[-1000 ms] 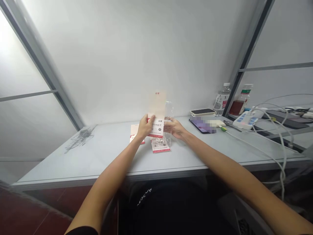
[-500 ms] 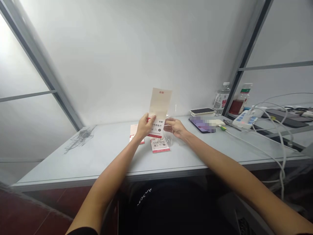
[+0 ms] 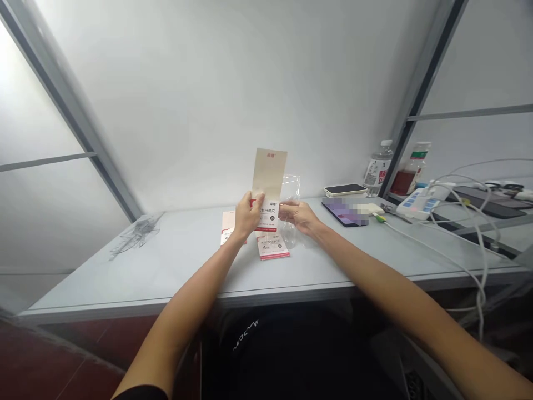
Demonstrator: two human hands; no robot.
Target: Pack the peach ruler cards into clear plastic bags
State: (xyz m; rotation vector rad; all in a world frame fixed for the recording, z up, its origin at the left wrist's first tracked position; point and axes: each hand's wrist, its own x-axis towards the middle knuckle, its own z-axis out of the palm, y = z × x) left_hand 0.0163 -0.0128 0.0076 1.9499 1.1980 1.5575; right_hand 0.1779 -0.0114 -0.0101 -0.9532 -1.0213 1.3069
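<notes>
My left hand is closed on a ruler-set packet, thumb in front. Its beige flap stands up above a white printed front with a red band along the bottom. Just right of it, my right hand pinches a clear plastic bag, its fingertips close to the packet's edge. Below the hands, a similar packet marked with a 4 lies on the table. Another packet lies further left, partly covered by my left hand and wrist.
To the right are a phone with a purple screen, another phone, a water bottle and a bottle of dark red liquid. A power strip sits among white cables. Dark scribble-like strands mark the table's left end.
The held packet has shifted slightly left and stands a little more upright. The clear bag now shows spread out behind and right of it, still in my right hand.
</notes>
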